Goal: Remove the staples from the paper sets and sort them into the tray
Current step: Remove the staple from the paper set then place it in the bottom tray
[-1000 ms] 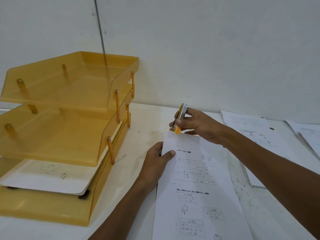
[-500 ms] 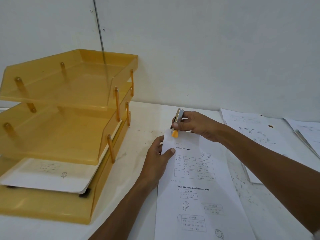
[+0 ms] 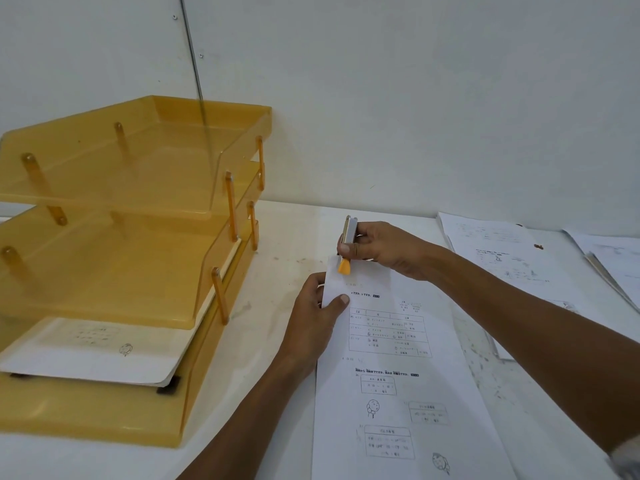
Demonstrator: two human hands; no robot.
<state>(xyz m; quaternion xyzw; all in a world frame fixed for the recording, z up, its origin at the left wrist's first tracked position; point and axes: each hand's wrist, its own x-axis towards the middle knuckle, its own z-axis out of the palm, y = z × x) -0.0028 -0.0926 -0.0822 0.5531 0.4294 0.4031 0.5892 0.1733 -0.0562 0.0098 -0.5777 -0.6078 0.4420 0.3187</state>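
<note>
The paper set (image 3: 398, 375) lies flat on the table (image 3: 291, 230), just to the right of the yellow tray (image 3: 104, 420). The left hand (image 3: 311, 317) is on the side of the paper nearest the tray. Its grip is closed on the paper's edge, with the thumb on top and the fingers tucked at the edge. The right hand (image 3: 384, 249) is at the paper's top corner on the tray side. Its grip is closed tight around a staple remover (image 3: 348, 237), a silver tool with an orange tip. The tip points down and touches that corner. I cannot see the staple. It is too small or hidden under the tip.

The step now looks like getting the staple out. To do it well, the left hand should press the paper down close to the corner, so the pages do not lift or slide. The tip should slip under the staple, flat and slow, then lift gently. Pulling hard or at a slant could tear the corner.

The tray's bottom shelf already has some sheets (image 3: 93, 355) in it. More papers (image 3: 502, 251) wait farther right, well apart from the tray.
</note>
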